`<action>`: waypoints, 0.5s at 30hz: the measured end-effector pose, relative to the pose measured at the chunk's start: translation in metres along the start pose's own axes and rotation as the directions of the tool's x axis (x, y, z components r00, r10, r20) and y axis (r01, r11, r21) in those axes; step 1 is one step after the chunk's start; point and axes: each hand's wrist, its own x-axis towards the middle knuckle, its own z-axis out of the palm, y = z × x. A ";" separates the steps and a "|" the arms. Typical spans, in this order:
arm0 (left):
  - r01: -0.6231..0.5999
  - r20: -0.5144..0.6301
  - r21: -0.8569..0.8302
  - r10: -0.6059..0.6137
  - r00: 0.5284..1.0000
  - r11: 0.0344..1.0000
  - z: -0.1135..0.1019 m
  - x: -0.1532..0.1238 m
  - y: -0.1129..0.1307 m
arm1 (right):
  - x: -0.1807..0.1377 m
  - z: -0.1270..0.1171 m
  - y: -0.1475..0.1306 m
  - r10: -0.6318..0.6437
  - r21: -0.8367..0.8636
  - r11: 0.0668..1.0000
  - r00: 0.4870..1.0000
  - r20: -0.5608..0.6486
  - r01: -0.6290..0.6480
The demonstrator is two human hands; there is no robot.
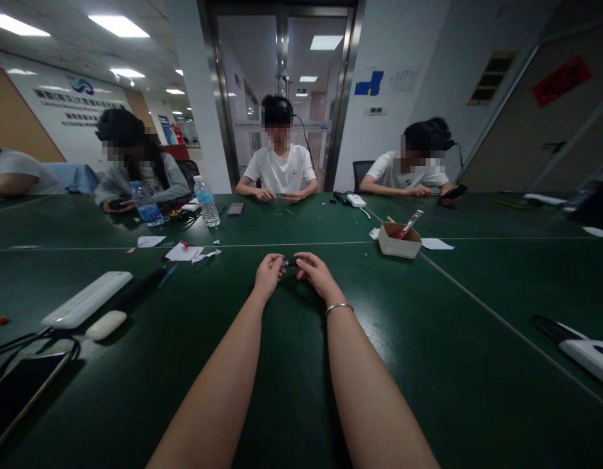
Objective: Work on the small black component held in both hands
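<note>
Both my hands meet over the green table, each pinching one end of a small black stick with a pale, silvery end. It is too small to tell its exact kind. My left hand is closed on the pale end, fingertips together. At the dark end, my right hand grips with thumb and fingers; a silver bangle circles that wrist. The fingers partly cover the stick.
Left of my arms lie a white power bank, a white oval case, a pen and a phone. A small box stands right of my hands. Bottles and several seated people are across the table.
</note>
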 end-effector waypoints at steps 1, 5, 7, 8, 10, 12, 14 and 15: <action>-0.014 -0.004 0.003 0.014 1.000 1.000 0.000 0.000 0.001 | 0.000 0.000 0.000 0.002 0.001 1.000 1.000 0.001 -0.002; -0.007 -0.009 -0.004 0.007 1.000 1.000 0.000 -0.002 0.005 | 0.000 0.000 0.000 0.000 0.001 1.000 1.000 0.000 0.000; 0.006 0.008 -0.004 -0.006 1.000 1.000 0.000 -0.002 0.005 | 0.000 0.000 0.000 0.000 -0.004 1.000 1.000 -0.005 0.000; -0.003 0.010 -0.001 0.003 1.000 1.000 0.000 -0.002 0.005 | 0.000 0.000 0.000 0.001 -0.005 1.000 1.000 -0.006 -0.001; -0.033 -0.001 0.005 0.033 0.999 0.999 0.000 -0.001 0.004 | 0.000 0.000 0.000 0.002 -0.005 1.000 1.000 -0.007 -0.002; -0.032 -0.009 0.003 0.032 0.999 0.999 0.000 -0.001 0.003 | 0.000 0.000 0.000 0.001 -0.002 1.000 1.000 -0.004 -0.001; -0.011 0.009 -0.004 0.011 1.000 1.000 0.000 -0.001 0.003 | 0.000 0.000 0.000 0.001 0.001 1.000 1.000 -0.003 -0.001; -0.004 0.018 -0.005 0.004 1.000 1.000 0.001 -0.001 0.004 | 0.000 -0.001 0.001 -0.001 0.003 1.000 1.000 -0.005 0.001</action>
